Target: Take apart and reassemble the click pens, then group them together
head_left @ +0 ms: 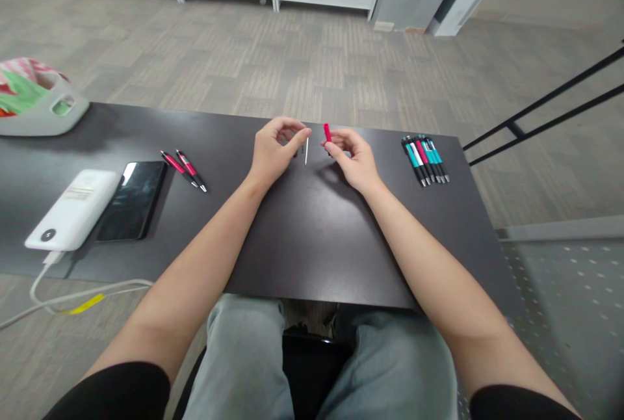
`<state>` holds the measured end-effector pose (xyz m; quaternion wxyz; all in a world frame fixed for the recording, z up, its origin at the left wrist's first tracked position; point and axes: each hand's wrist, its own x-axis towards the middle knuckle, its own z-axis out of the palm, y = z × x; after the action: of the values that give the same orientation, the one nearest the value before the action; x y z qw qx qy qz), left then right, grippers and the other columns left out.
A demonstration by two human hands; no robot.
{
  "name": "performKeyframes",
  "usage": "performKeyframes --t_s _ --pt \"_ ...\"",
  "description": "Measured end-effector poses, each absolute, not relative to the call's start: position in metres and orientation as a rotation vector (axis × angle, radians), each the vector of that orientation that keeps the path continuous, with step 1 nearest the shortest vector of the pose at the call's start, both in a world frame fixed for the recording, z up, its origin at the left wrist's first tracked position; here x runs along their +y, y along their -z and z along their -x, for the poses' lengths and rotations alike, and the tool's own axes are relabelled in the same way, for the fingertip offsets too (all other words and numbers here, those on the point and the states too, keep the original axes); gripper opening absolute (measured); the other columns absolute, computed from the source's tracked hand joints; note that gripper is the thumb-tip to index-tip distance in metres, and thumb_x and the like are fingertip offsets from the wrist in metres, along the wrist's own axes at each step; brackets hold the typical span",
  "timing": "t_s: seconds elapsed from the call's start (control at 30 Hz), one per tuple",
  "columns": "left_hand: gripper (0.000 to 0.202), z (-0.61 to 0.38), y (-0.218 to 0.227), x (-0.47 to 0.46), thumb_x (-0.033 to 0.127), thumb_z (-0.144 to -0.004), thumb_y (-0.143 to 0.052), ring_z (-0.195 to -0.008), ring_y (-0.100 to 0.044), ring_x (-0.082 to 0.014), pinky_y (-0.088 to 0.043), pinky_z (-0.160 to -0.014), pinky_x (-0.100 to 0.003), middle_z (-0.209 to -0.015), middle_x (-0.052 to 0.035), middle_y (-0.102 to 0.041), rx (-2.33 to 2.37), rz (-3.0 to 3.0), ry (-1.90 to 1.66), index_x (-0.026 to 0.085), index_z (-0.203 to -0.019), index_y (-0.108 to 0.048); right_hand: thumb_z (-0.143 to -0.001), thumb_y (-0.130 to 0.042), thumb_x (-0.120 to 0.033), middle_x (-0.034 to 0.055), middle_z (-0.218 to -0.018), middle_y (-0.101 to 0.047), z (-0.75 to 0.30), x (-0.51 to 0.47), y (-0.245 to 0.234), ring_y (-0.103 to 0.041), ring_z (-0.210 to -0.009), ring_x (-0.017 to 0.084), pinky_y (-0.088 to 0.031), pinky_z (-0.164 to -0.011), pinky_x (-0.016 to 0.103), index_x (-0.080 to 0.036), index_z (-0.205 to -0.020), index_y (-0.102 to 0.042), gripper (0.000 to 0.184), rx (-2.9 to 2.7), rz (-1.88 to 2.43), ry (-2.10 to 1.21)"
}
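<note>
My left hand (273, 150) is closed in a pinch on a thin white pen refill (306, 151) that hangs down over the dark table (302, 238). A little to its right, my right hand (353, 158) is closed around a red pen barrel (327, 132), whose end sticks up above the fingers. The two hands are a few centimetres apart near the table's far edge. Two red pens (184, 170) lie to the left of my left hand. A bunch of several teal and red pens (424, 160) lies to the right of my right hand.
A black phone (131, 200) and a white power bank (73, 209) with a white cable (73, 293) lie at the table's left. A grey container (43, 108) with red and green contents sits at the far left corner. A black metal frame (546, 111) stands to the right.
</note>
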<state>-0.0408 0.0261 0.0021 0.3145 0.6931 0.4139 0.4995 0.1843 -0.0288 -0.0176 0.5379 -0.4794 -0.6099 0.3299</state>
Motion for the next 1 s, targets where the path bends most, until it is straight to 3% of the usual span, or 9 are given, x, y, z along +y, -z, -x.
performKeyframes --t_s 0.07,0.13,0.3,0.43,0.57,0.83,1.0 --pt "0.017 0.044 -0.001 0.027 0.038 -0.098 -0.097 -0.097 -0.073 -0.0253 -0.061 -0.100 -0.043 -0.109 -0.0052 -0.083 1.241 -1.982 -1.254 0.028 -0.103 -0.084 -0.095 -0.086 -0.088 0.0053 -0.115 -0.089 -0.185 -0.025 0.023 -0.085 -0.107 0.029 -0.072 -0.106 0.051 -0.035 -0.125 -0.077 0.062 -1.366 1.133 -0.820" --pt "0.016 0.046 0.001 0.025 0.027 -0.095 -0.098 -0.109 -0.073 -0.0301 -0.057 -0.110 -0.050 -0.118 -0.0070 -0.081 1.362 -2.103 -1.163 0.028 -0.104 -0.085 -0.093 -0.086 -0.092 0.0047 -0.110 -0.088 -0.186 -0.021 0.027 -0.086 -0.105 0.028 -0.073 -0.106 0.050 -0.035 -0.124 -0.073 0.066 -1.306 1.110 -0.827" --pt "0.029 0.044 0.003 0.015 0.028 -0.087 -0.109 -0.137 -0.063 -0.0431 -0.044 -0.124 -0.065 -0.133 -0.0118 -0.075 1.462 -2.251 -1.009 0.029 -0.104 -0.086 -0.096 -0.083 -0.092 0.0038 -0.102 -0.087 -0.186 -0.020 0.027 -0.087 -0.108 0.029 -0.071 -0.110 0.052 -0.035 -0.119 -0.068 0.064 -1.270 1.153 -0.807" --pt "0.036 0.042 0.001 0.009 0.039 -0.080 -0.116 -0.138 -0.058 -0.0461 -0.043 -0.121 -0.066 -0.137 -0.0137 -0.073 1.445 -2.297 -0.951 0.029 -0.100 -0.087 -0.100 -0.084 -0.085 0.0043 -0.104 -0.087 -0.188 -0.022 0.022 -0.086 -0.111 0.030 -0.070 -0.112 0.052 -0.034 -0.121 -0.069 0.057 -1.252 1.205 -0.778" --pt "0.028 0.041 -0.006 0.005 0.038 -0.079 -0.116 -0.137 -0.057 -0.0477 -0.041 -0.120 -0.069 -0.129 -0.0134 -0.072 1.394 -2.349 -0.820 0.028 -0.087 -0.092 -0.106 -0.075 -0.086 0.0074 -0.118 -0.085 -0.191 -0.021 0.023 -0.084 -0.117 0.030 -0.070 -0.108 0.050 -0.036 -0.133 -0.069 0.057 -1.293 1.235 -0.694" --pt "0.018 0.038 -0.007 -0.006 0.027 -0.094 -0.101 -0.135 -0.060 -0.0469 -0.039 -0.121 -0.071 -0.123 -0.0132 -0.078 1.294 -2.405 -0.674 0.027 -0.082 -0.087 -0.112 -0.068 -0.083 0.0086 -0.120 -0.083 -0.200 -0.016 0.036 -0.082 -0.122 0.032 -0.068 -0.112 0.054 -0.037 -0.141 -0.070 0.054 -1.277 1.251 -0.581" --pt "0.018 0.045 0.000 0.006 0.030 -0.103 -0.091 -0.124 -0.069 -0.0414 -0.042 -0.124 -0.070 -0.110 -0.0110 -0.084 1.307 -2.267 -0.906 0.027 -0.091 -0.079 -0.114 -0.065 -0.083 0.0085 -0.119 -0.081 -0.203 -0.014 0.038 -0.080 -0.122 0.031 -0.068 -0.110 0.053 -0.038 -0.145 -0.072 0.055 -1.259 1.268 -0.557"
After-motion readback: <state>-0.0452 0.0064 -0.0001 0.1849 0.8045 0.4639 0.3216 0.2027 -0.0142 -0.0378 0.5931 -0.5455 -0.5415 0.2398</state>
